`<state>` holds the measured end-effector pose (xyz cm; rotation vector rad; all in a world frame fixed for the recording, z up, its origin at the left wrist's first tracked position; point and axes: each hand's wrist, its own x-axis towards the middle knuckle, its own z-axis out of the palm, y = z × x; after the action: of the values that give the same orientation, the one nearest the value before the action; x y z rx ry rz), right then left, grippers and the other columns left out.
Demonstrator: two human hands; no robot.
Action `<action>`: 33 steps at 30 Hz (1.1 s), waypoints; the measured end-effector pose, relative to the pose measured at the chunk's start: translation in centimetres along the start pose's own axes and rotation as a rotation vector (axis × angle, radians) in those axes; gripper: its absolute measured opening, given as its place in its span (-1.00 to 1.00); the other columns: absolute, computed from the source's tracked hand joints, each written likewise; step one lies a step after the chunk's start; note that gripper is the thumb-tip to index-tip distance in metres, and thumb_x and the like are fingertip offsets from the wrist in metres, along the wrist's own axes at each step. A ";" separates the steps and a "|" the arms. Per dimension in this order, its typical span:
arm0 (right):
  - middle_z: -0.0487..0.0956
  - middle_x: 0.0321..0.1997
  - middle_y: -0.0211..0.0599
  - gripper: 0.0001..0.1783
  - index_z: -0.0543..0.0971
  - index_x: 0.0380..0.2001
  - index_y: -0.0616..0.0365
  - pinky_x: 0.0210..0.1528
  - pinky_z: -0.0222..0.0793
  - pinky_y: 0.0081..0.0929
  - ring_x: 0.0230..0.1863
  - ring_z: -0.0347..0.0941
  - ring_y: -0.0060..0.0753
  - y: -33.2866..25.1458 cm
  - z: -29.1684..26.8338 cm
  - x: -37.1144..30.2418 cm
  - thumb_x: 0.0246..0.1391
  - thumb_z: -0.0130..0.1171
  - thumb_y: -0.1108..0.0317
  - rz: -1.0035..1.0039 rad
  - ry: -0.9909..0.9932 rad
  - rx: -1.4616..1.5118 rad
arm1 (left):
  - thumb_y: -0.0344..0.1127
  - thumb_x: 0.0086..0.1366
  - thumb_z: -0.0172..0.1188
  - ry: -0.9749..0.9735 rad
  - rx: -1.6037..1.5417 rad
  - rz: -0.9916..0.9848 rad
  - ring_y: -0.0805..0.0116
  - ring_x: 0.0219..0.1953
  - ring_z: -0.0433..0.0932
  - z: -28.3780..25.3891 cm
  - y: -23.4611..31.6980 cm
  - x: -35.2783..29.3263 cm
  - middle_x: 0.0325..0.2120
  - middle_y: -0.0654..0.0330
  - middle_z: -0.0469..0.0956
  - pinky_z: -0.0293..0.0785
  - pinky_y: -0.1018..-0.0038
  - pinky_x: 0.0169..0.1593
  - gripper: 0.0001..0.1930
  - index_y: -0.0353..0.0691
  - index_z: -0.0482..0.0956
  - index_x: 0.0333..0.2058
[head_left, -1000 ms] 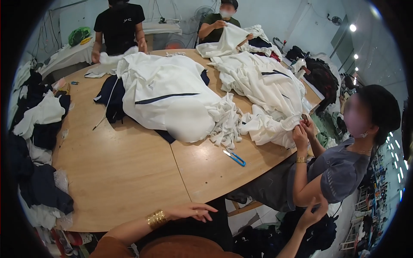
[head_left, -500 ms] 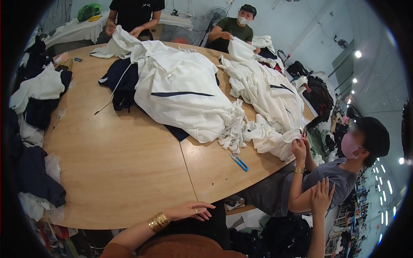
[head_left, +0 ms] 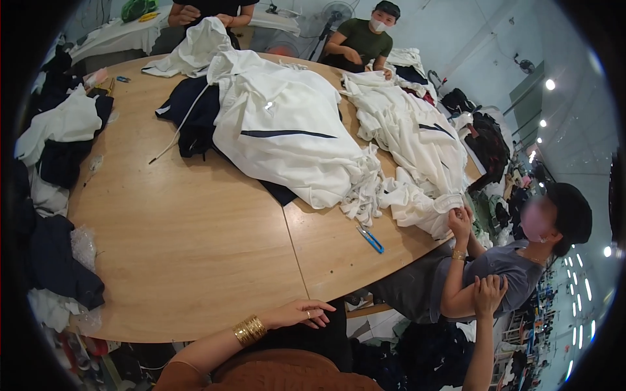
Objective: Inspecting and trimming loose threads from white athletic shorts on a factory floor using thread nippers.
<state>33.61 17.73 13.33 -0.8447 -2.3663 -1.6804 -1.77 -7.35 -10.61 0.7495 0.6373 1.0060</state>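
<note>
My left hand (head_left: 301,313), below a wrist with gold bracelets, hangs open and empty at the table's near edge, fingers stretched to the right. My right hand (head_left: 489,296) lies with its fingers apart on the upper arm of a co-worker (head_left: 515,270) in a grey shirt, at the right. That person's hands (head_left: 460,218) hold the gathered end of a white garment (head_left: 417,140). A large white garment with a dark stripe (head_left: 287,143) lies in the middle, over navy cloth (head_left: 195,114). Blue thread snips (head_left: 371,240) lie near its loose white strips.
The wooden table (head_left: 189,241) has a seam running toward me. Navy and white clothes (head_left: 62,260) are heaped along its left edge, with clear plastic wrap. Two more people sit or stand at the far side. Dark cloth (head_left: 417,355) is piled on the floor at the right.
The far right person's hands have lowered the white cloth they held up. The far left person's hands have come off the white garment. My right hand's fingers are bent more on the co-worker's arm.
</note>
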 end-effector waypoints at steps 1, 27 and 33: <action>0.42 -0.54 -0.48 -0.70 0.45 -0.72 -0.04 0.04 0.12 -0.26 -0.29 0.36 -0.47 -0.1 -0.4 0.1 0.00 0.08 0.11 0.009 -0.021 0.002 | -0.19 0.35 -0.13 -0.011 -0.049 -0.015 0.41 -0.07 0.42 0.7 -1.5 -0.6 -0.15 0.13 0.42 0.38 0.47 0.01 -0.62 -0.19 0.28 0.09; 0.49 -0.23 -0.50 -0.73 0.51 -0.43 -0.07 0.15 0.05 -0.20 -0.03 0.36 -0.44 -0.6 -0.1 0.1 0.02 0.05 -0.01 0.023 -0.047 0.033 | -0.33 0.07 0.24 1.628 0.694 0.987 0.38 -0.29 0.45 -21.7 23.7 -0.9 -0.31 0.18 0.47 0.38 0.48 -0.15 -0.62 -0.29 0.41 -0.13; 0.37 -0.59 -0.54 -0.73 0.42 -0.64 -0.11 0.03 0.12 -0.29 -0.37 0.35 -0.54 0.0 0.4 0.2 0.02 0.08 0.05 0.061 0.057 0.011 | -0.21 0.07 0.24 1.669 0.955 0.664 0.36 -0.35 0.41 -21.9 25.2 -0.3 -0.43 0.12 0.46 0.33 0.47 -0.26 -0.67 -0.39 0.49 -0.33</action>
<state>33.53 18.12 13.23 -0.8461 -2.2872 -1.6441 -31.36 6.40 -3.44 0.8033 2.5490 1.9021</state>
